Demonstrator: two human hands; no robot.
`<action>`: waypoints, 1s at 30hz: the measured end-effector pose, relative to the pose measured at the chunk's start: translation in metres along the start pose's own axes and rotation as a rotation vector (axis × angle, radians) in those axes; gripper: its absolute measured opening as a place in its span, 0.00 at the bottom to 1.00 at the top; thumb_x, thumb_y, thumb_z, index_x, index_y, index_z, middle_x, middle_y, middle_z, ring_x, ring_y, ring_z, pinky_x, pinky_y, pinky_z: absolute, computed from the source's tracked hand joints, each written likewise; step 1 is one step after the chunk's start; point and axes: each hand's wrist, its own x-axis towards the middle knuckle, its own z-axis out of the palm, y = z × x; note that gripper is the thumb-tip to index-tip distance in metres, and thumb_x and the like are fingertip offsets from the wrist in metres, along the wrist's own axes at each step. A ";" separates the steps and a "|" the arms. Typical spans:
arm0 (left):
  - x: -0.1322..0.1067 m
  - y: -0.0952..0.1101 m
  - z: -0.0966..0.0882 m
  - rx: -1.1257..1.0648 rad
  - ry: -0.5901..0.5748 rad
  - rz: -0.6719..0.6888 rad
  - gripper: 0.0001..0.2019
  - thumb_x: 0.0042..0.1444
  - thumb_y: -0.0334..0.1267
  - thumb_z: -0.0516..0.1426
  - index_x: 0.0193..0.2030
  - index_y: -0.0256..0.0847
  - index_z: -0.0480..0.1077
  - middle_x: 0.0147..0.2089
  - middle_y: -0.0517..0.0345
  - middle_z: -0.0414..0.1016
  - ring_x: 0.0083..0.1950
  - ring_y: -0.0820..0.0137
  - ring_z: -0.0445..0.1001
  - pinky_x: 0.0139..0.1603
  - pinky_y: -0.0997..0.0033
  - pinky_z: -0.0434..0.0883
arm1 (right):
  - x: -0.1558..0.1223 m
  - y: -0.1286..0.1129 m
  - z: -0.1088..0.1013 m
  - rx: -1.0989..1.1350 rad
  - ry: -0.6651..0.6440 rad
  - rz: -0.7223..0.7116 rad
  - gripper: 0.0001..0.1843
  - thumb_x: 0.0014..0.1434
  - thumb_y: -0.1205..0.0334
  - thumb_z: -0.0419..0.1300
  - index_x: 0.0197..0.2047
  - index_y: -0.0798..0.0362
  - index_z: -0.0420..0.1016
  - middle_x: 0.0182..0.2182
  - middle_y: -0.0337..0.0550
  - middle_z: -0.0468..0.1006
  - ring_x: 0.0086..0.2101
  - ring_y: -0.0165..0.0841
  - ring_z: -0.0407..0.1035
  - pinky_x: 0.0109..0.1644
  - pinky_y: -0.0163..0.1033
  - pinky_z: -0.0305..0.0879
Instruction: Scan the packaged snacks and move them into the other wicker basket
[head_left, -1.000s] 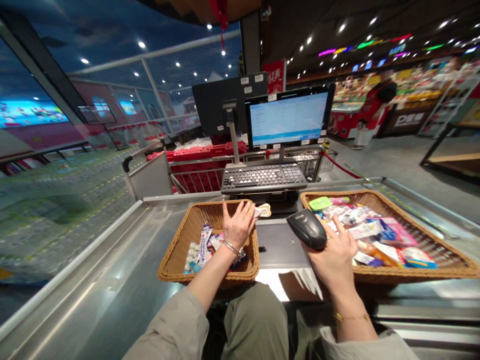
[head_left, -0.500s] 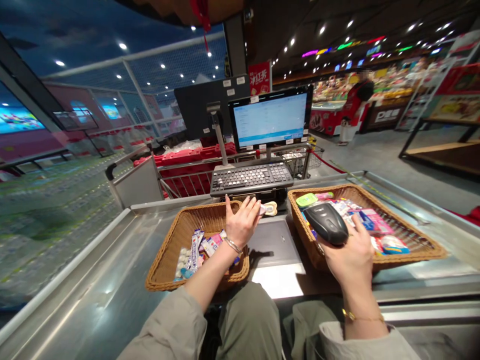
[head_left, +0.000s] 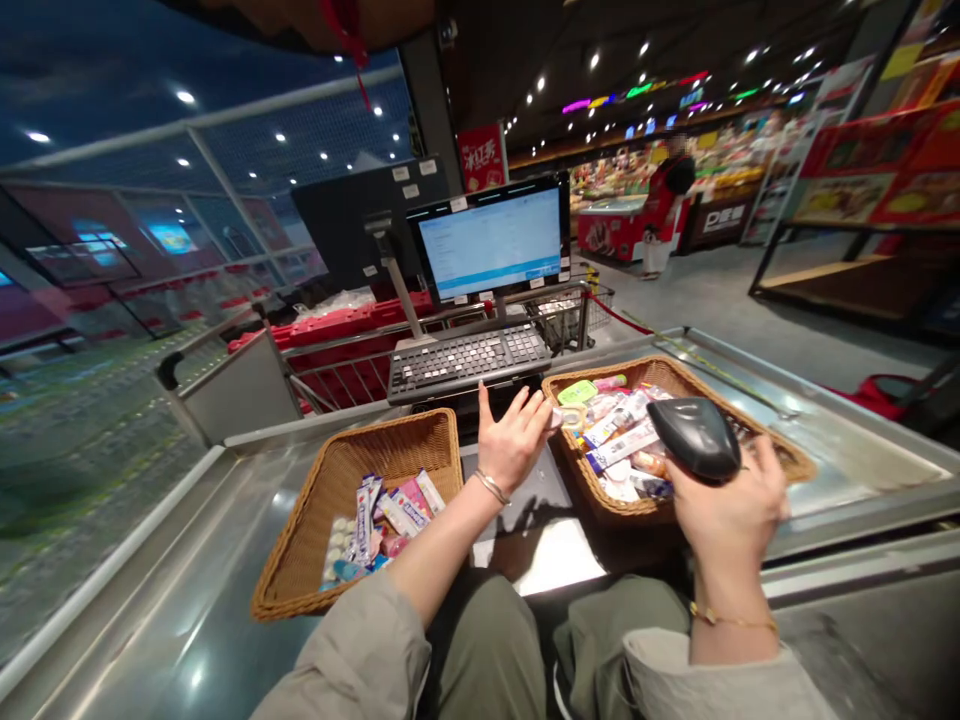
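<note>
My left hand [head_left: 514, 440] is raised between two wicker baskets, thumb up, its fingertips pinching a small pale packet [head_left: 564, 416] at the near-left rim of the right basket [head_left: 679, 368]. That basket holds several small packaged goods [head_left: 619, 440]. My right hand [head_left: 731, 510] grips a black barcode scanner [head_left: 701, 435] over the right basket's near edge, head pointing left. The left basket [head_left: 330, 470] lies down-left of my left hand and holds several small packets [head_left: 375, 510].
A keyboard [head_left: 465, 360] and a lit monitor [head_left: 491, 240] stand behind the baskets on the steel checkout counter [head_left: 187, 610]. Red crates [head_left: 337, 325] sit in a wire cart behind. A person in red [head_left: 667, 190] stands far off by the shop shelves.
My left hand has moved right with the packet, from over the left basket to the right basket's rim. My right hand has kept the scanner and lifted it slightly. The view has swung right.
</note>
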 end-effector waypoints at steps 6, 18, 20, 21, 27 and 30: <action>0.015 0.023 0.022 -0.033 -0.008 0.062 0.16 0.71 0.41 0.55 0.62 0.43 0.71 0.61 0.50 0.79 0.65 0.59 0.75 0.75 0.32 0.22 | 0.006 0.005 -0.004 -0.002 0.074 0.066 0.31 0.51 0.41 0.64 0.50 0.55 0.81 0.51 0.58 0.81 0.62 0.58 0.67 0.66 0.66 0.60; 0.019 0.041 0.031 0.056 -0.246 0.029 0.32 0.66 0.53 0.57 0.73 0.42 0.61 0.73 0.44 0.63 0.78 0.48 0.51 0.75 0.25 0.30 | 0.005 0.015 -0.001 0.007 0.081 0.083 0.30 0.49 0.41 0.67 0.47 0.56 0.81 0.51 0.63 0.80 0.63 0.60 0.65 0.66 0.68 0.58; 0.014 0.035 0.027 0.081 -0.262 -0.001 0.34 0.65 0.51 0.58 0.74 0.42 0.58 0.75 0.44 0.59 0.79 0.47 0.47 0.75 0.24 0.33 | 0.003 0.015 0.001 -0.004 0.072 0.084 0.30 0.49 0.41 0.67 0.46 0.55 0.81 0.52 0.63 0.79 0.63 0.59 0.66 0.66 0.67 0.58; 0.011 0.033 0.024 0.092 -0.271 -0.017 0.34 0.65 0.51 0.59 0.74 0.42 0.58 0.75 0.44 0.59 0.80 0.47 0.45 0.75 0.24 0.34 | 0.002 0.014 0.003 -0.007 0.065 0.080 0.30 0.49 0.41 0.67 0.47 0.55 0.81 0.53 0.63 0.79 0.62 0.58 0.66 0.66 0.66 0.59; -0.011 0.014 0.008 0.119 -0.284 -0.084 0.35 0.66 0.54 0.57 0.74 0.40 0.58 0.75 0.43 0.59 0.79 0.49 0.48 0.75 0.26 0.33 | -0.005 -0.002 0.007 0.034 0.000 0.068 0.31 0.50 0.46 0.67 0.51 0.59 0.80 0.56 0.66 0.77 0.64 0.58 0.63 0.66 0.65 0.57; -0.030 -0.007 -0.006 0.134 -0.294 -0.110 0.37 0.65 0.55 0.58 0.75 0.40 0.57 0.75 0.42 0.59 0.78 0.50 0.51 0.76 0.29 0.33 | -0.010 -0.012 0.011 0.055 -0.042 0.034 0.30 0.50 0.47 0.66 0.51 0.59 0.80 0.55 0.65 0.77 0.64 0.60 0.63 0.66 0.67 0.56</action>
